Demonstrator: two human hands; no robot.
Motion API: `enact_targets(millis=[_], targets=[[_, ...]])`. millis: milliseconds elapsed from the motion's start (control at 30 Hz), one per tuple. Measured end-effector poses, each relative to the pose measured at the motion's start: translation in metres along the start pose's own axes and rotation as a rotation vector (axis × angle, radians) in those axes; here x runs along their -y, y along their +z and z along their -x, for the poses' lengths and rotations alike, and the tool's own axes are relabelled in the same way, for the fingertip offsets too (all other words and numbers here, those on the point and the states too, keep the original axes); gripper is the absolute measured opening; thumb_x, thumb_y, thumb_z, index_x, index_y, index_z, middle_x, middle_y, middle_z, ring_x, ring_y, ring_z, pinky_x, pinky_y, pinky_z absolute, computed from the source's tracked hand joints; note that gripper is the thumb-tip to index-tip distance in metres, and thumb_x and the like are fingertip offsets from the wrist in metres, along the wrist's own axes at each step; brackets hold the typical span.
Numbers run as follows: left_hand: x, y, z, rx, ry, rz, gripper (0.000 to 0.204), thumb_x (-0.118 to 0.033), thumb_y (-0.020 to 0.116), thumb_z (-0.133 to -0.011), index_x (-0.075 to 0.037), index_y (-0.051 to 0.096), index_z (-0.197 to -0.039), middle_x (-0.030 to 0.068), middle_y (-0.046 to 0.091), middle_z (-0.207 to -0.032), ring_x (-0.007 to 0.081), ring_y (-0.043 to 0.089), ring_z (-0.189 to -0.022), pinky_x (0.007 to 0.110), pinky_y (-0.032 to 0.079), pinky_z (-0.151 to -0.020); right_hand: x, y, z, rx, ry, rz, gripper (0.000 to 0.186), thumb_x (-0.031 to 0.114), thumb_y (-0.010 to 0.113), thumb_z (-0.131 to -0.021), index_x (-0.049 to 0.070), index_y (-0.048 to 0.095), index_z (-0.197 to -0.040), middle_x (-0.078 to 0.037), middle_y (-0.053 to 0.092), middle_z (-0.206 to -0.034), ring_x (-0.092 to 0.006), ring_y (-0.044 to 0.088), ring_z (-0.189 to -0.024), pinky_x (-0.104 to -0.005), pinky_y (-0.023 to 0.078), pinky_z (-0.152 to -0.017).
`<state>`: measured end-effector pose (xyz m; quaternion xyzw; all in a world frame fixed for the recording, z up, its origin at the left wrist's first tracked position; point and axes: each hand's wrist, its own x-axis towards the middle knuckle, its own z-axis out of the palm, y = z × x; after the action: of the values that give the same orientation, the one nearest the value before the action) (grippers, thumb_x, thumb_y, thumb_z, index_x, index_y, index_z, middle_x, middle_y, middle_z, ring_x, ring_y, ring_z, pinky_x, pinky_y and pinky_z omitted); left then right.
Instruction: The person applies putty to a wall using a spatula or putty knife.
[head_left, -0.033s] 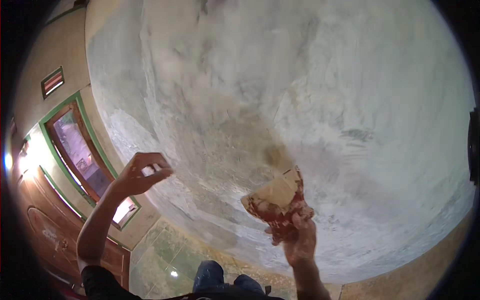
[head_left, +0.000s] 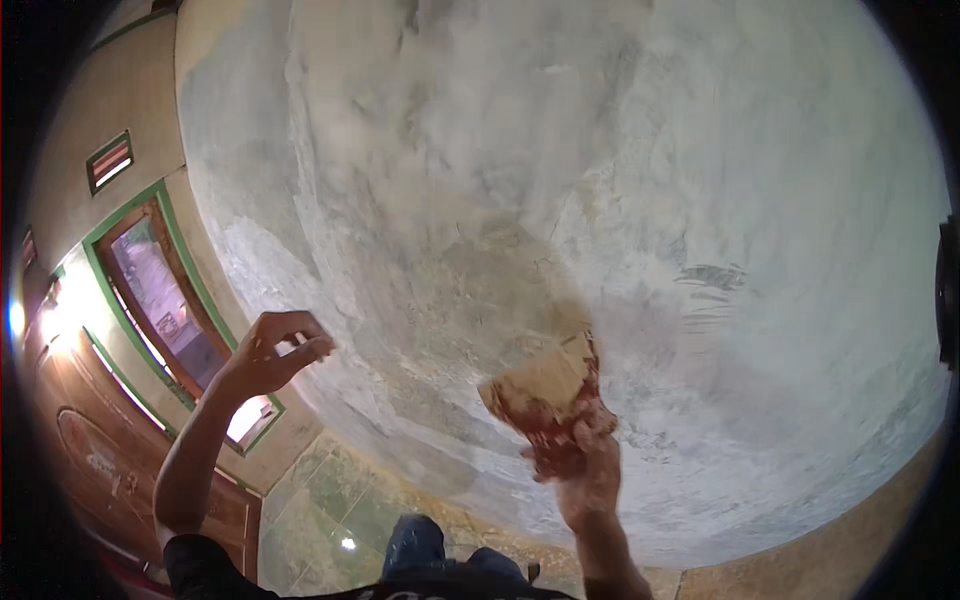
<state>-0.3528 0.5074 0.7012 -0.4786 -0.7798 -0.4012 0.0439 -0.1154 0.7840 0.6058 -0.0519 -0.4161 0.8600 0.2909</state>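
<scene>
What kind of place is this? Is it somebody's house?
Probably a room in a house that is being finished. A big grey plastered wall fills the view, and the right hand presses a scraper against it. A green-framed window, a wooden door and a tiled floor show at the left.

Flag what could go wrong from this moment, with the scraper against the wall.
1. The right hand presses a smeared scraper flat-edged to the grey plaster wall; tilting it might gouge the patch.
2. The left hand hangs free, bracing on nothing, so balance may suffer.
3. Wet material could drop onto the tiled floor.
</scene>
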Motion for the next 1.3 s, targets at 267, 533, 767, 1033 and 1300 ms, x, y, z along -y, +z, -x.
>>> enact_targets(millis=[267,533,767,1033,1300], targets=[[0.006,0.098,0.079,-0.085,-0.252,0.672,0.034,-0.029,0.058,-0.092,0.003,0.065,-0.089,0.0112,0.064,-0.084,0.0169,0.062,-0.073,0.028,0.05,-0.061,-0.057,0.05,-0.025,0.219,0.181,-0.239,0.025,0.012,0.05,-0.094,0.001,0.05,-0.117,-0.014,0.064,-0.106,-0.024,0.066,-0.092,-0.0411,0.059,-0.077],[0.009,0.14,0.032,-0.199,-0.183,0.953,0.033,-0.03,0.058,-0.092,0.003,0.059,-0.087,0.0078,0.061,-0.076,0.0127,0.058,-0.068,0.026,0.046,-0.06,-0.082,0.085,-0.033,0.067,0.081,0.053,0.031,0.016,0.061,-0.09,-0.003,0.052,-0.113,-0.011,0.062,-0.103,-0.0181,0.064,-0.088,-0.036,0.059,-0.074],[0.017,0.122,-0.01,-0.062,-0.253,1.161,0.026,-0.018,0.053,-0.094,-0.001,0.057,-0.075,0.0063,0.058,-0.066,0.0121,0.055,-0.059,0.027,0.045,-0.055,-0.089,0.098,-0.053,0.009,0.035,0.203,0.036,0.027,0.066,-0.087,0.002,0.052,-0.11,-0.007,0.063,-0.086,-0.0136,0.059,-0.067,-0.0249,0.043,-0.048],[0.042,0.12,-0.03,-0.009,-0.226,1.482,0.028,-0.021,0.051,-0.094,-0.001,0.056,-0.076,0.0075,0.057,-0.066,0.0149,0.054,-0.056,0.028,0.044,-0.054,-0.087,0.09,-0.077,0.119,0.078,0.243,0.058,0.05,0.058,-0.087,-0.004,0.052,-0.106,-0.013,0.063,-0.081,-0.018,0.058,-0.059,-0.0255,0.041,-0.044],[0.043,0.12,-0.054,-0.037,-0.246,1.506,0.03,-0.025,0.05,-0.094,0.003,0.062,-0.091,0.0088,0.062,-0.082,0.0159,0.057,-0.069,0.029,0.045,-0.057,-0.084,0.107,-0.09,0.044,0.019,0.158,0.049,0.04,0.063,-0.086,-0.007,0.058,-0.1,-0.016,0.066,-0.079,-0.0171,0.06,-0.061,-0.0249,0.043,-0.047]])
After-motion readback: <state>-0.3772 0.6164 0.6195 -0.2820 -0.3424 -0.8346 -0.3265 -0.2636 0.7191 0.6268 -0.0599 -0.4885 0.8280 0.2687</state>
